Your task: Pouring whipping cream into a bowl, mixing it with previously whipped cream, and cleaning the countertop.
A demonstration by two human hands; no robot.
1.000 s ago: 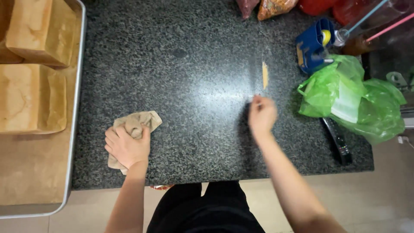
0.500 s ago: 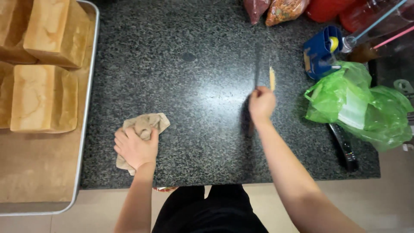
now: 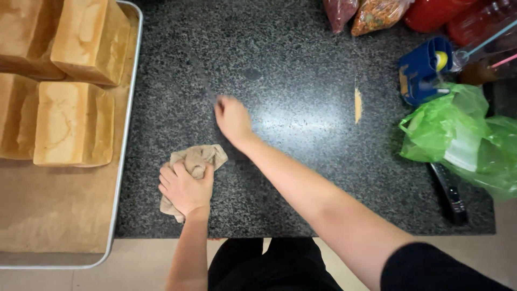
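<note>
Two hands on speckled dark granite worktop (image 3: pixel 301 70).
L hand (image 3: pixel 186 188) clenched on crumpled beige cloth (image 3: pixel 196 159); R hand (image 3: pixel 232 117) released, w/ fingers resting on stone, blurred.

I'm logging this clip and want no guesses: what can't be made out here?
Head view only:
- Right hand: motion-blurred, so whether it holds anything is unclear.
- Cloth: largely covered by the left hand.
- Bread loaves: cut off by the top and left edges.
- Green bag: contents hidden.
</note>
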